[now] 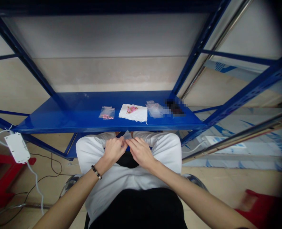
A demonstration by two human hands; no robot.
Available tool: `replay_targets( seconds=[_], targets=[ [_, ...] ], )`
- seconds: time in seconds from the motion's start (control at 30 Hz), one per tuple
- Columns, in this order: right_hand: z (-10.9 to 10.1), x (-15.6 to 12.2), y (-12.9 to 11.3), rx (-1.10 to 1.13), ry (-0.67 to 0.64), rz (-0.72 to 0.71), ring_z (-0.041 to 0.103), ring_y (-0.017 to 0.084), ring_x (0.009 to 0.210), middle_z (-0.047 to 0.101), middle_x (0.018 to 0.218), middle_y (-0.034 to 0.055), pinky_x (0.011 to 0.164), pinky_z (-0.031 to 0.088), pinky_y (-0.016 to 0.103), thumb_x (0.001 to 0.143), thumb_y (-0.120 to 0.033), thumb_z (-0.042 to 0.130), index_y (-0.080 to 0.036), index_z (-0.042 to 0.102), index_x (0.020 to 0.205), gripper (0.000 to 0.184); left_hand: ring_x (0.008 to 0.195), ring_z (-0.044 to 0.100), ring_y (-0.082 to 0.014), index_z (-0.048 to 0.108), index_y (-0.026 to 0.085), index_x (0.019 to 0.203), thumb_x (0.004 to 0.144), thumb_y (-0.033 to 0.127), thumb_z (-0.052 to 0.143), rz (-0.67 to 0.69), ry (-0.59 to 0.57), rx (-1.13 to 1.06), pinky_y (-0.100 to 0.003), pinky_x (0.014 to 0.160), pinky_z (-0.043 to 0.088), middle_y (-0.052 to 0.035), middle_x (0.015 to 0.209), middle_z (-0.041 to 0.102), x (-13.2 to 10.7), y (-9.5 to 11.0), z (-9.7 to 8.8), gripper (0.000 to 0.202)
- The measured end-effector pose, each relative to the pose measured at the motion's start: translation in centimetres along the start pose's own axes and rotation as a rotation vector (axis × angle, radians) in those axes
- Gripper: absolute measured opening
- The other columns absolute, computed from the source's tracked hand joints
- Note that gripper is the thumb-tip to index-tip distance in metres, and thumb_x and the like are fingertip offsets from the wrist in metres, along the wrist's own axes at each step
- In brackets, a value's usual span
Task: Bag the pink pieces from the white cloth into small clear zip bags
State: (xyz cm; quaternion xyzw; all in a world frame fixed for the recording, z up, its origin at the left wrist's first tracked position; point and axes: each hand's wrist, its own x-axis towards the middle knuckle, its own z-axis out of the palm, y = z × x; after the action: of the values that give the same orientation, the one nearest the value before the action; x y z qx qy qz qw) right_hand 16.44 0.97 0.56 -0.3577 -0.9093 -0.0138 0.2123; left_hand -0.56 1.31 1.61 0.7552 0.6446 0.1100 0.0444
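Observation:
My left hand (114,149) and my right hand (140,151) meet over my lap, just below the front edge of a blue metal shelf (71,111). Both pinch a small clear plastic bag (127,135) between their fingertips. A bead bracelet sits on my left wrist. On the shelf lie a small clear bag with pink pieces (106,113), a white cloth (138,114) carrying a heap of pink pieces (132,109), and a pile of empty clear bags (155,109).
Blue shelf uprights (195,51) rise on both sides. A white power adapter (17,147) with cables hangs at the left. Red stools (2,187) stand low at the left and right. A blurred dark object (175,107) lies at the shelf's right end.

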Motion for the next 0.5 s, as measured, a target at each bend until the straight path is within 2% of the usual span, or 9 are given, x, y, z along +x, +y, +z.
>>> replay_targets(
  seconds=[0.13,0.23,0.3,0.37,0.5],
  targets=[
    [0.3,0.2,0.2,-0.055,-0.075,0.037,0.054,0.027,0.1,0.062,0.121,0.0138,0.083,0.048,0.042,0.087,-0.007,0.046,-0.013,0.057,0.123,0.038,0.066,0.064,-0.0228,0.063,0.019,0.08,0.094,0.031,0.041,0.035,0.033,0.007,-0.03,0.064,0.038,-0.008,0.07,0.067,-0.1,0.0,0.3,0.028],
    [0.7,-0.1,0.6,-0.054,-0.121,-0.003,0.055,0.027,0.103,0.061,0.124,0.0139,0.084,0.049,0.041,0.086,-0.006,0.046,-0.012,0.057,0.124,0.04,0.071,0.062,-0.0228,0.062,0.018,0.085,0.095,0.026,0.039,0.194,0.086,0.025,-0.032,0.066,0.038,-0.0098,0.076,0.066,-0.2,-0.2,0.4,0.026],
    [1.0,-0.4,0.9,-0.043,-0.152,-0.06,0.055,0.027,0.109,0.061,0.123,0.0131,0.089,0.049,0.041,0.085,-0.005,0.046,-0.012,0.055,0.127,0.043,0.078,0.06,-0.023,0.061,0.017,0.083,0.094,0.024,0.041,0.322,0.126,0.011,-0.032,0.07,0.039,-0.0098,0.076,0.064,-0.2,-0.3,0.3,0.023],
    [1.1,-0.6,1.1,-0.057,-0.172,-0.106,0.052,0.027,0.116,0.06,0.127,0.0132,0.095,0.047,0.041,0.084,-0.003,0.045,-0.011,0.053,0.13,0.048,0.082,0.058,-0.0232,0.059,0.018,0.078,0.093,0.022,0.044,0.394,0.166,-0.017,-0.033,0.074,0.039,-0.0085,0.074,0.062,-0.1,-0.6,0.3,0.021],
    [1.2,-0.5,0.7,-0.108,-0.192,-0.067,0.056,0.028,0.11,0.057,0.129,0.0155,0.09,0.05,0.04,0.084,-0.004,0.047,-0.008,0.05,0.133,0.049,0.081,0.053,-0.0229,0.054,0.02,0.071,0.092,0.022,0.045,0.397,0.221,-0.044,-0.035,0.074,0.039,-0.0056,0.067,0.056,0.2,-0.9,0.2,0.023]
  ],
)
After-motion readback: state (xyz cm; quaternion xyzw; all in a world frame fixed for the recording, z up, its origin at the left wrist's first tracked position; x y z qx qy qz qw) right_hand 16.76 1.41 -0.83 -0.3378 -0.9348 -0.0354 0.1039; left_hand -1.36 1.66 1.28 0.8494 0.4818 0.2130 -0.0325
